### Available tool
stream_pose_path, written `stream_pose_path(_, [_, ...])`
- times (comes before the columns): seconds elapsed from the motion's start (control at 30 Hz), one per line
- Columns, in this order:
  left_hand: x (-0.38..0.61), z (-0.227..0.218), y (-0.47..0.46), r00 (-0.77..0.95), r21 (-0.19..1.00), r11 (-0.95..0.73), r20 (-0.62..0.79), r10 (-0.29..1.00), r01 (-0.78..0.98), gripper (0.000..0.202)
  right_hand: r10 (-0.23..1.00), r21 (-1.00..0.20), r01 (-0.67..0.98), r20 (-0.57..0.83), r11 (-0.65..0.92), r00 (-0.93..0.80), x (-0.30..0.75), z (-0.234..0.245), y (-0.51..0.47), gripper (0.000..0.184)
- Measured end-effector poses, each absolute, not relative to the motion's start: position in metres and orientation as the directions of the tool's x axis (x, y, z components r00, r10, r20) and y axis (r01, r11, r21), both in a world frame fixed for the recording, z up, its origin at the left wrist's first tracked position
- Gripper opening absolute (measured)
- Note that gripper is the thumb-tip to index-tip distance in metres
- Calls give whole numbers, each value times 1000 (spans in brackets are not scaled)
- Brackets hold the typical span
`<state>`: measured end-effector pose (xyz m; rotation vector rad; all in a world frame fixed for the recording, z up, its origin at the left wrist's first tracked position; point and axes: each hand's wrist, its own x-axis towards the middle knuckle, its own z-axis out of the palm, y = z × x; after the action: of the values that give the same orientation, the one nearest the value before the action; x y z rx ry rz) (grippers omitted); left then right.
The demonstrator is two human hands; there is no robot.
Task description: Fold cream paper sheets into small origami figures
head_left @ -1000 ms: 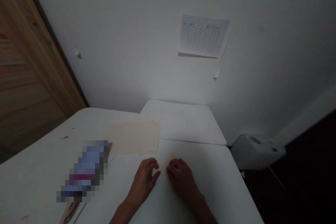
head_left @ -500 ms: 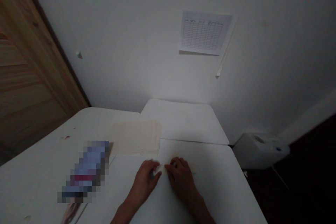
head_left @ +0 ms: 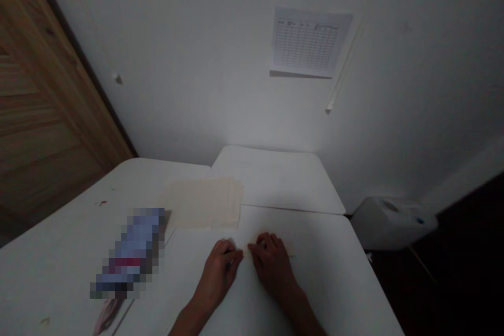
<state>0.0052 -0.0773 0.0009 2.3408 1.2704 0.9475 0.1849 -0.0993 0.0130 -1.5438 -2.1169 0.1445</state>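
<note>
My left hand (head_left: pixel 221 266) rests low over the white table, thumb and fingertips pinched together at the near end of a thin pale piece that looks like paper (head_left: pixel 291 248). Close beside it, my right hand (head_left: pixel 272 261) has its fingers curled down over the same piece. Part of the pale piece sticks out to the right of that hand, and a sliver shows in the small gap between the two hands. Most of it is hidden under the fingers. Beyond my left hand lies a stack of cream paper sheets (head_left: pixel 205 203).
A pixelated blue object (head_left: pixel 136 252) lies to the left, with a pinkish cable (head_left: pixel 107 316) below it. The white table (head_left: pixel 275 181) meets a wall bearing a printed sheet (head_left: pixel 307 44). A white container (head_left: pixel 394 226) stands beyond the right edge; a wooden door (head_left: pixel 43 100) is at left.
My left thumb has closed against the fingertips, where a gap showed before. My right hand has barely moved. The view has shifted slightly.
</note>
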Motion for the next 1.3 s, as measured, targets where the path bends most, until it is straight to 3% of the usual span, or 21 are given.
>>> stream_pose_path(0.2, [8, 4, -82, 417, 478, -620, 469, 779, 622, 28, 917, -362, 867, 328, 343, -226, 185, 14, -100, 21])
stream_pose_path(0.6, [6, -8, -90, 602, 198, -709, 405, 688, 677, 32, 916, -348, 874, 334, 339, -222, 184, 10, -99, 24])
stream_pose_path(0.87, [-6, -23, -111, 570, 124, -683, 456, 684, 720, 42, 908, -315, 883, 347, 348, -234, 184, 7, -98, 22])
stream_pose_path(1.03, [-7, -20, -122, 576, 78, -654, 406, 710, 752, 45, 902, -292, 888, 358, 355, -242, 184, 3, -97, 22])
stream_pose_path(1.3, [-7, -7, -126, 602, 33, -655, 359, 713, 755, 47, 835, -375, 758, 381, 533, -398, 183, -6, -95, 35])
